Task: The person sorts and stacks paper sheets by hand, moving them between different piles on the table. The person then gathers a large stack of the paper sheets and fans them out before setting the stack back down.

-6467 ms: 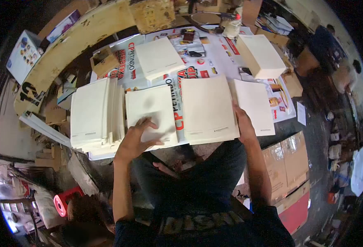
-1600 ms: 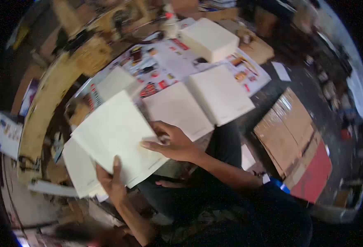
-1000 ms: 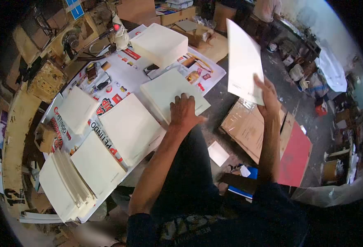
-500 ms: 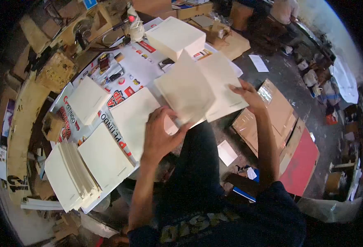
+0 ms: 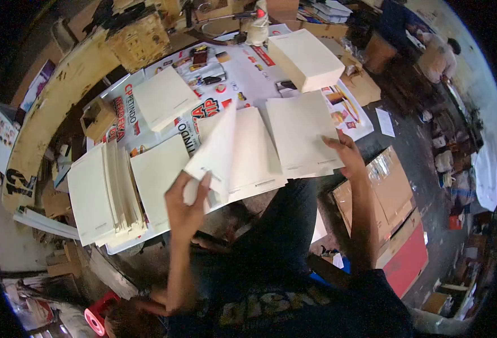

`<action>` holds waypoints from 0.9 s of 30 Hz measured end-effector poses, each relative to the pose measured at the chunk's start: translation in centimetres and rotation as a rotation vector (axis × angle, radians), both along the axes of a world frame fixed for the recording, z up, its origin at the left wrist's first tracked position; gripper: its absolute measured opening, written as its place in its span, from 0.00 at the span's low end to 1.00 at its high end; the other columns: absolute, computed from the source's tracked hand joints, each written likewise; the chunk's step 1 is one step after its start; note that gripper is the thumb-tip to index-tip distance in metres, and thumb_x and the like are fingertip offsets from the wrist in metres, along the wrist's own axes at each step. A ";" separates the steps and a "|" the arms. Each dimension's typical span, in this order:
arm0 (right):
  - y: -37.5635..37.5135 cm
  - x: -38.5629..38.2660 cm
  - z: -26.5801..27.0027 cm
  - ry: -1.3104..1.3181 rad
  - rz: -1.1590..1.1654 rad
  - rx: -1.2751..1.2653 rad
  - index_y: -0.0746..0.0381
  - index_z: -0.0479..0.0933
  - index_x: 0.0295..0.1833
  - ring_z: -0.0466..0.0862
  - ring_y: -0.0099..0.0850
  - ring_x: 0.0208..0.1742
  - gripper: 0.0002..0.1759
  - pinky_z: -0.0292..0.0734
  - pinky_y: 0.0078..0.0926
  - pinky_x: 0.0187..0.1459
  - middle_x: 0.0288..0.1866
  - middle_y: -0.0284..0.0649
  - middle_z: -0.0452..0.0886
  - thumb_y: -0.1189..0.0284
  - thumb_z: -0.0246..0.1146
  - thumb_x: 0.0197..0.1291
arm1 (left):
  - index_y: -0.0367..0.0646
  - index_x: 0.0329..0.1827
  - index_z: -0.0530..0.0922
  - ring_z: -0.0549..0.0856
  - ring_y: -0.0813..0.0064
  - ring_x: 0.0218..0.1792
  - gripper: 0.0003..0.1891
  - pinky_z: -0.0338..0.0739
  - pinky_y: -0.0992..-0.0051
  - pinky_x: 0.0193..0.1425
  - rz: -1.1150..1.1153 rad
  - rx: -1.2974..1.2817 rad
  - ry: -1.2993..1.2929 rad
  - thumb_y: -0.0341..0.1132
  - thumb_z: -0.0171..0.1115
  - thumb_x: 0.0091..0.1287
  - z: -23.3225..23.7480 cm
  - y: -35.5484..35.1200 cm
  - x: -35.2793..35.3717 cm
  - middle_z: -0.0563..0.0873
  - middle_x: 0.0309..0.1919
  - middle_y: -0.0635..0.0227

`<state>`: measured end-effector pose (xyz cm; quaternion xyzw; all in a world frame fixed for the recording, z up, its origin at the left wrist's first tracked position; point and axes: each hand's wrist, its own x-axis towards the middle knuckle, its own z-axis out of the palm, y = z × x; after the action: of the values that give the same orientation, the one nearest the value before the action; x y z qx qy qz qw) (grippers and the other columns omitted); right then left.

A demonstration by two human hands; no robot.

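Note:
My left hand point(image 5: 189, 200) is closed on the lower corner of a cream paper sheet point(image 5: 217, 155), which stands tilted and curled. Beneath and to the right of that sheet lies a stack of cream sheets point(image 5: 255, 149) with small print along its lower edge. Fingers and thumb of my right hand point(image 5: 347, 155) grip the right edge of a cream paper stack point(image 5: 303, 132). To the left of my left hand are another flat stack point(image 5: 161, 174) and a thick, fanned pile of sheets point(image 5: 93, 194).
A tall paper block point(image 5: 305, 62) and a smaller paper stack point(image 5: 164, 98) stand on the banner-covered table point(image 5: 240, 76). A wrapped bottle point(image 5: 258, 28) is at the back. Flattened cardboard point(image 5: 375, 186) lies at right. Another person point(image 5: 437, 56) sits far right.
My left hand has moved left, away from the right-hand stack, and now lifts a sheet by its corner. My right hand still holds its stack. The camera view has shifted.

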<state>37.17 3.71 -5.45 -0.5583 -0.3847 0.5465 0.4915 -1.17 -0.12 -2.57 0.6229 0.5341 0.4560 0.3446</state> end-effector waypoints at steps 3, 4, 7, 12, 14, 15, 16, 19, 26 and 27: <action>0.1 -4.5 -0.4 0.058 0.009 0.031 0.65 0.72 0.65 0.82 0.27 0.51 0.25 0.76 0.25 0.54 0.54 0.40 0.82 0.72 0.62 0.62 | 0.44 0.50 0.76 0.72 0.49 0.67 0.26 0.53 0.48 0.75 -0.195 0.084 0.576 0.45 0.77 0.52 1.9 -0.6 -4.8 0.78 0.60 0.44; 0.4 -6.2 -0.6 0.017 0.001 0.053 0.66 0.71 0.66 0.81 0.27 0.52 0.26 0.76 0.25 0.54 0.55 0.40 0.81 0.72 0.62 0.63 | 0.44 0.55 0.72 0.55 0.47 0.76 0.39 0.31 0.42 0.77 -0.225 -0.105 0.774 0.50 0.80 0.42 2.1 -0.7 -5.4 0.63 0.72 0.42; 0.6 -10.9 -0.6 -0.032 0.104 0.134 0.67 0.69 0.68 0.79 0.27 0.54 0.27 0.74 0.25 0.56 0.57 0.40 0.80 0.68 0.61 0.65 | 0.41 0.56 0.72 0.62 0.45 0.72 0.35 0.32 0.42 0.77 -0.291 -0.107 0.786 0.41 0.79 0.46 0.2 -0.8 -6.8 0.67 0.70 0.49; 0.9 -13.6 -0.6 0.201 -0.037 -0.210 0.69 0.71 0.64 0.78 0.26 0.54 0.28 0.74 0.24 0.55 0.54 0.41 0.80 0.59 0.60 0.68 | 0.37 0.37 0.81 0.86 0.59 0.44 0.05 0.77 0.65 0.58 -0.213 0.105 0.492 0.24 0.68 0.59 -0.5 -1.7 -9.4 0.86 0.33 0.57; 0.1 -14.5 -0.8 0.053 0.075 -0.050 0.68 0.72 0.64 0.79 0.27 0.53 0.27 0.74 0.24 0.54 0.53 0.40 0.81 0.62 0.62 0.66 | 0.36 0.36 0.81 0.85 0.68 0.39 0.04 0.77 0.71 0.51 -0.017 -0.001 0.253 0.22 0.67 0.60 -1.7 -3.2 -10.9 0.86 0.32 0.60; -0.1 -14.9 -0.9 -0.083 0.164 0.116 0.67 0.72 0.63 0.80 0.27 0.51 0.26 0.75 0.25 0.54 0.52 0.39 0.81 0.65 0.64 0.64 | 0.35 0.35 0.81 0.83 0.77 0.35 0.03 0.78 0.77 0.43 0.155 -0.095 0.017 0.20 0.66 0.60 -2.5 -4.0 -11.7 0.86 0.30 0.63; 0.1 -15.0 -1.0 -0.037 0.126 0.020 0.66 0.74 0.62 0.81 0.27 0.49 0.25 0.75 0.24 0.53 0.49 0.38 0.82 0.71 0.67 0.60 | 0.34 0.30 0.80 0.77 0.87 0.29 0.04 0.71 0.84 0.32 0.199 -0.001 -0.143 0.20 0.67 0.61 -2.6 -4.6 -12.0 0.84 0.26 0.68; 0.3 -15.8 -0.9 0.089 0.118 0.088 0.67 0.74 0.61 0.82 0.31 0.49 0.25 0.78 0.29 0.51 0.51 0.41 0.82 0.70 0.67 0.59 | 0.35 0.25 0.80 0.77 0.86 0.23 0.07 0.72 0.84 0.30 0.425 0.054 -0.295 0.22 0.71 0.59 -3.0 -6.0 -11.8 0.82 0.21 0.71; -0.1 -18.1 4.4 0.124 0.050 0.131 0.66 0.74 0.62 0.82 0.32 0.51 0.25 0.78 0.29 0.53 0.53 0.42 0.82 0.72 0.65 0.59 | 0.35 0.32 0.82 0.82 0.83 0.31 0.05 0.80 0.78 0.42 0.488 0.041 -0.549 0.26 0.69 0.62 -6.0 -7.4 -12.8 0.85 0.30 0.69; -0.3 -18.5 4.6 0.089 0.059 0.134 0.67 0.73 0.63 0.82 0.33 0.52 0.26 0.78 0.29 0.54 0.54 0.43 0.81 0.72 0.65 0.59 | 0.34 0.40 0.81 0.83 0.79 0.39 0.07 0.79 0.76 0.49 0.483 0.100 -0.683 0.31 0.64 0.67 -6.5 -7.5 -12.7 0.85 0.37 0.66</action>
<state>18.62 3.38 -0.85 -0.4878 -0.4146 0.5581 0.5279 -13.89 -7.62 -9.08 0.3086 0.4971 0.7294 0.3544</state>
